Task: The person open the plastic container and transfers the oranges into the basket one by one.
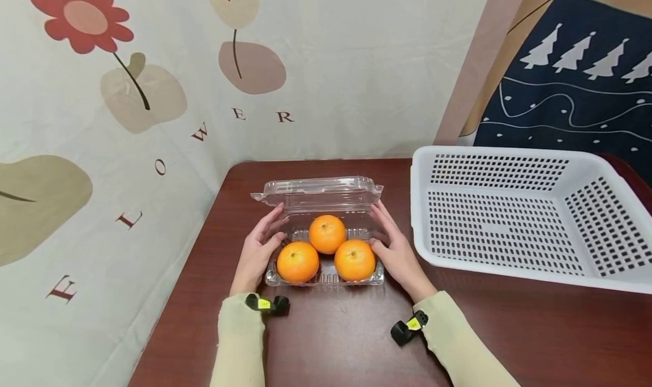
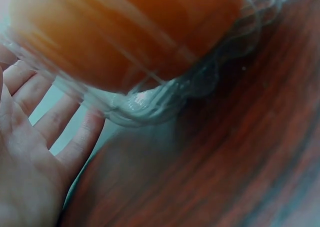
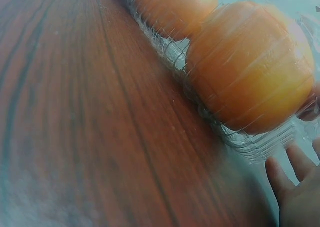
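Observation:
A clear plastic clamshell box point(image 1: 326, 278) stands on the table with its lid point(image 1: 321, 190) raised at the back. Inside it are three oranges: one at the back point(image 1: 327, 234), one at the front left point(image 1: 297, 262) and one at the front right point(image 1: 355, 260). My left hand point(image 1: 257, 257) lies along the box's left side, its straight fingers touching the plastic wall in the left wrist view. On the opposite side, my right hand point(image 1: 399, 257) has its fingers extended along the wall, with the thumb at the rim beside the front right orange.
A white perforated plastic basket point(image 1: 423, 245) stands right of the box, its left wall near my right hand. The dark red wooden table point(image 1: 331, 336) reaches back to a hanging cloth point(image 1: 346, 93) printed with flowers. Each wrist carries a black strap-on camera.

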`<state>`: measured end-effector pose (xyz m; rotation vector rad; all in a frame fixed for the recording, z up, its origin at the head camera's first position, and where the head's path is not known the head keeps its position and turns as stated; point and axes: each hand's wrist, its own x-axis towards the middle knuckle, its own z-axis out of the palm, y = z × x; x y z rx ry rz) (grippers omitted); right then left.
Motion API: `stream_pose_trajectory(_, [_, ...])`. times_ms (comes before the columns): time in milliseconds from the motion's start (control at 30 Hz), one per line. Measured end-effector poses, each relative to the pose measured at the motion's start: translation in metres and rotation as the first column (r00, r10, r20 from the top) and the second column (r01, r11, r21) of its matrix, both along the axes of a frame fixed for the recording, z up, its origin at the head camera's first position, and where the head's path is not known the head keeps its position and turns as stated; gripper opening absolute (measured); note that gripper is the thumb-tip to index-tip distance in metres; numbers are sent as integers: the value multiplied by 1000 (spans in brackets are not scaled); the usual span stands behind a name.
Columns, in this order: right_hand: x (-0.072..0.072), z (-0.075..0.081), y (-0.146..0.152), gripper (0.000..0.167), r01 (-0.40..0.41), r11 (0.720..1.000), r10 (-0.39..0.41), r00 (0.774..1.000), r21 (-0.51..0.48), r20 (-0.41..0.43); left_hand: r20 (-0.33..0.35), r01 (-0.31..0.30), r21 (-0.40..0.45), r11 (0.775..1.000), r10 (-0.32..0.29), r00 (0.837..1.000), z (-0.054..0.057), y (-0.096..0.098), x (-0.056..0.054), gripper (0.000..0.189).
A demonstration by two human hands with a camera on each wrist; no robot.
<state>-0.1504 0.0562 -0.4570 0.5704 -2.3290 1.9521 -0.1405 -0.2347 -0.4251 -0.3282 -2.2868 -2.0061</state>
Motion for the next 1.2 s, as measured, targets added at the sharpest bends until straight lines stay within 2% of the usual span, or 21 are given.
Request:
stream_pose_trajectory(133, [0,0,0,67,-6,1000,6,1000,-3,-2,-10,4,-1,1000,-4,1000,0,1,-1,52])
stream_pose_trajectory(367, [11,24,-3,62,-41,997,42,999,-68,5,-7,2,-10,1000,-2,1000,-1,0,0,52])
stream_pose_trajectory(433, [12,27,-3,62,-45,997,46,999,-69,8,6,-5,-18,1000,5,1000,-1,0,1,52])
stream_pose_trajectory(567, [13,28,-3,63,-47,997,49,998,-64,29,28,-11,-20,1000,12,1000,0,-1,2,51])
stream_pose_trajectory(833, [13,31,-4,64,-43,999,45,997,-23,59,30,2,-9,1000,-1,1000,1,-1,0,51])
stream_pose_trajectory(1100, [14,28,-4,62,-53,998,55,996,-39,65,59,4,-28,1000,-3,998,0,0,2,52])
stream_pose_trajectory(1200, [13,28,-4,61,-59,997,62,997,-53,54,50,9,-30,1000,-7,999,1,0,2,52])
